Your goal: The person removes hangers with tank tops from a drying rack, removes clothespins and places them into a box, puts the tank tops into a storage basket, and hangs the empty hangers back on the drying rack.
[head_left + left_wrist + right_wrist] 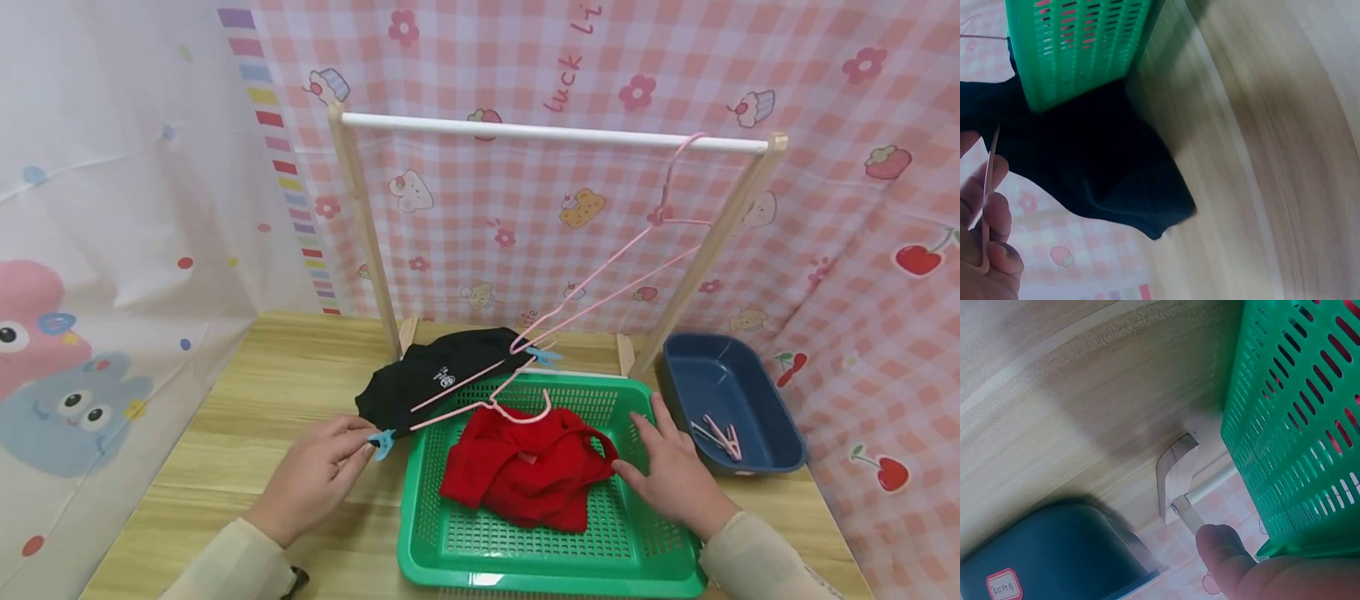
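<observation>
My left hand point(318, 475) pinches one end of a pink hanger point(457, 410), which threads through a black garment point(412, 375) with a white print. In the left wrist view the fingers point(997, 215) curl about the pink bar beside dark cloth. A blue clothespin point(383, 445) sits right at these fingertips; another blue clothespin point(543, 357) is at the garment's far end. The hanger's hook lies over a red garment point(525, 483) in the green basket point(551, 579). My right hand point(675, 471) rests with spread fingers at the basket's right rim, thumb near the red cloth.
Behind the basket stands a wooden rack with a white rail point(555, 132). A bare pink hanger point(622, 254) hangs tilted at its right end. A blue basin point(720, 371) with pink clothespins point(727, 440) stands right of the rack. Patterned cloth walls enclose the wooden table point(247, 400).
</observation>
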Motion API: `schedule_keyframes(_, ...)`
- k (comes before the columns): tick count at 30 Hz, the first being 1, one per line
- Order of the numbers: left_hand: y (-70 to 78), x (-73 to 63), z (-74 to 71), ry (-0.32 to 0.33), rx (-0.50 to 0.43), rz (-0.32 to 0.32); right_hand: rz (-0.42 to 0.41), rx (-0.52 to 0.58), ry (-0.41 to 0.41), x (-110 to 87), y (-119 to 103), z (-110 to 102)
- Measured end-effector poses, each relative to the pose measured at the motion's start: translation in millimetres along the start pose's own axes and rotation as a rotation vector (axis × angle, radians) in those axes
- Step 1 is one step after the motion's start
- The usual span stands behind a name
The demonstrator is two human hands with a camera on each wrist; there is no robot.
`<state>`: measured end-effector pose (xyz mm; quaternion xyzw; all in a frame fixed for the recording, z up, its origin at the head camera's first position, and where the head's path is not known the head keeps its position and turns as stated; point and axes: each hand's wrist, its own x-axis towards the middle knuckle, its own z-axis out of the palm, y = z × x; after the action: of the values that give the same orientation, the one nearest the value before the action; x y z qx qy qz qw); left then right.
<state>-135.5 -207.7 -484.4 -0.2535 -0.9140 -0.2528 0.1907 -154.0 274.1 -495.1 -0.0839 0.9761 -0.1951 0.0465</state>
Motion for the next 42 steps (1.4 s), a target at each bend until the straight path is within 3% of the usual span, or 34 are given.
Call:
schedule_keyframes(18, 25.1, 6.5, 10.1, -0.145, -0.171, -0.068, 0.012, 0.032, 0.003, -0.1, 0.0, 0.1)
schedule_keyframes(36, 43.8, 10.2, 11.5, -0.169, -0.269, 0.006, 0.006, 0.024, 0.027, 0.2, 2.3, 3.4)
schedule_keyframes(42, 49.7, 11.6, 13.7, -0.160, -0.294, 0.060, 0.001, 0.030, 0.034, -0.6, 2.2, 3.0)
